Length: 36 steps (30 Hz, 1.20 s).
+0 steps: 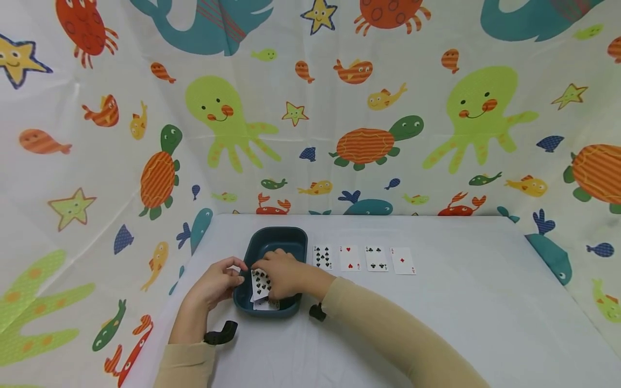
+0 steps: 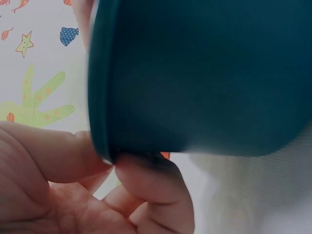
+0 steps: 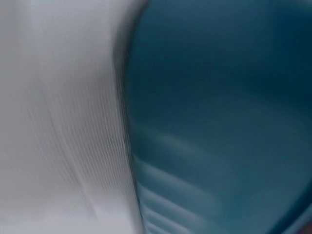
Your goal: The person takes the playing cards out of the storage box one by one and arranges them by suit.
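Dark teal, rounded-rectangular plastic tray (image 1: 291, 237) near the middle of the white-clothed table (image 1: 461, 323), long axis running away from the person. Left hand (image 1: 215, 283) at the tray's left rim, thumb and curled fingers (image 2: 151, 187) pinching that rim. Right hand (image 1: 283, 275) over the tray's near half, fingers curled down onto a black-suited playing card (image 1: 260, 284) tilted up inside the tray; grip on the card itself: cannot tell for sure. Second white card (image 1: 267, 305) flat on the tray floor, just below the first. Four face-up playing cards (image 1: 364, 258) in a row just right of the tray, side by side, apart from it. Right wrist view blurred: only tray wall (image 3: 219, 122) and cloth.
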Motion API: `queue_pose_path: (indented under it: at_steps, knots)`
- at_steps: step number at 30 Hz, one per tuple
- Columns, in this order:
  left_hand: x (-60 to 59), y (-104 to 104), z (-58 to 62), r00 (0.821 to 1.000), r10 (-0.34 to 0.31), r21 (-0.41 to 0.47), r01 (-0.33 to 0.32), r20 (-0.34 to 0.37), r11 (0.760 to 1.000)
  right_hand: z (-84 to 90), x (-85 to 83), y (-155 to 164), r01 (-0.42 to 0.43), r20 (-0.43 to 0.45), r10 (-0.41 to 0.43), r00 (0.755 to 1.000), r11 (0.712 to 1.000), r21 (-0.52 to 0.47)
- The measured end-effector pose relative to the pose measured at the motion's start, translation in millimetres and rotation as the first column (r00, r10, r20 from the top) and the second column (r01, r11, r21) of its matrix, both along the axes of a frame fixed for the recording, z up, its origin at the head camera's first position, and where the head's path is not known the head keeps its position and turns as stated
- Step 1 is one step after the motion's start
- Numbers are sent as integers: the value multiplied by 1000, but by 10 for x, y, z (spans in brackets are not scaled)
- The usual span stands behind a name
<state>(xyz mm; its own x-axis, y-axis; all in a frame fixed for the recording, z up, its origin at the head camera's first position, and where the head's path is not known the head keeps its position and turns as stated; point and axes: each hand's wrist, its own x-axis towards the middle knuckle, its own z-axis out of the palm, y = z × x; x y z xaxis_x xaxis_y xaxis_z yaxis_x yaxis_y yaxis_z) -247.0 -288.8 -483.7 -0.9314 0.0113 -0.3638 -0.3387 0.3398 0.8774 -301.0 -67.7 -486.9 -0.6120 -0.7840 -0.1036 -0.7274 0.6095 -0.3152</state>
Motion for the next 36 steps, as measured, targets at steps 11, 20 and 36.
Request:
queue_pose_path:
  at_steps: [11, 20, 36]
  knots:
    - [4, 13, -37, 999, 30, -2, -30, 10, 1000, 149, 8, 201, 53, 11, -52, 999, 995, -90]
    - [13, 21, 5, 999, 29, -16, -29, 21, 999, 365, 11, 449, 87, 85, -72, 994, 979, -184]
    - [10, 35, 8, 1000, 23, -41, -22, 14, 999, 356, 119, 1063, 184, 138, -153, 979, 951, -247]
